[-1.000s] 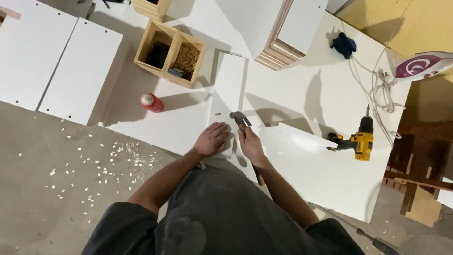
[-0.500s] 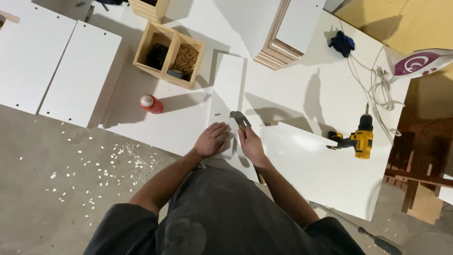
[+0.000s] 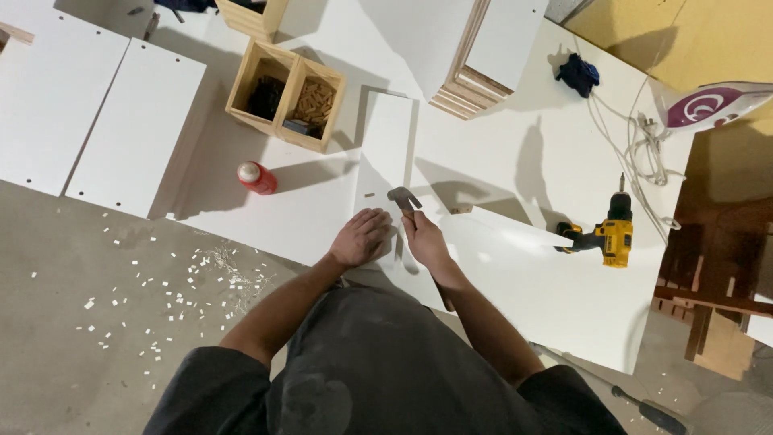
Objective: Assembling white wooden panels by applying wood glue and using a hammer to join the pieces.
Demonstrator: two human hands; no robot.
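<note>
Seen from above, standing over white panels laid flat.

Right hand (image 3: 424, 239): grip pressed around a hammer (image 3: 402, 198), handle hidden in the fist, dark metal head showing just past the knuckles, over a narrow white panel (image 3: 385, 153).

Left hand (image 3: 361, 238): palm down, fingers loosely curled, resting flat on the near end of the same panel, just beside the right hand; grip around nothing visible.

Narrow panel lying on a bigger white board (image 3: 290, 217), its far end pointing away from the body.

Left of the hands: a red bottle (image 3: 257, 177) with a white cap, on its side on the board. Beyond it: a wooden box (image 3: 287, 94) with two compartments, dark bits in the left one, pale dowels in the right one.

Right of the hands: a yellow drill (image 3: 609, 234) lying on another white panel (image 3: 555, 298), well apart from the hammer. Farther off: a coiled white cord (image 3: 644, 149), a blue rag (image 3: 578, 74), a purple and white iron (image 3: 713, 105).

Top centre: a stack of boards (image 3: 475, 56) with pale plywood edges.

Left, on the concrete floor (image 3: 72, 338): scattered small white chips.
</note>
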